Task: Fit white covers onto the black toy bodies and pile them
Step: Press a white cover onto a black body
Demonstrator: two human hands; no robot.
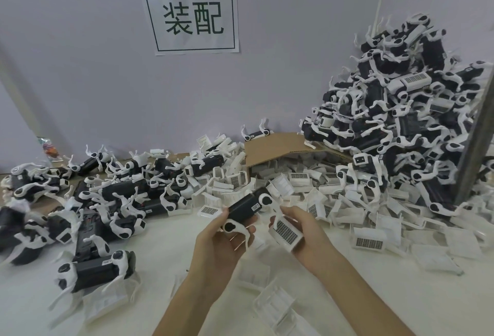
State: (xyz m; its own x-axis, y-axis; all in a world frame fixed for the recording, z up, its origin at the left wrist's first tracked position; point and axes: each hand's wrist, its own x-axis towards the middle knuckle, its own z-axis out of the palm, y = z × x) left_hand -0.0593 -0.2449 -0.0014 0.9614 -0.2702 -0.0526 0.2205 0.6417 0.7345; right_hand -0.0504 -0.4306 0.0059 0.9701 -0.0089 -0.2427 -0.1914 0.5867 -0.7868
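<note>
My left hand [217,243] grips a black toy body [244,206] with white legs, tilted up to the right above the table's middle. My right hand [300,231] holds a white cover [286,232] with a dark grille pattern, just right of the body and apart from it. Several bare black bodies [107,202] lie spread on the left. A tall pile of covered toys [395,121] rises at the right. Loose white covers [320,191] lie heaped between them.
A brown cardboard box [270,148] lies on its side behind the loose covers. A grey post [475,146] slants up at the right edge. A paper sign [191,17] hangs on the back wall. More white covers [275,306] lie on the white table [165,250] near me.
</note>
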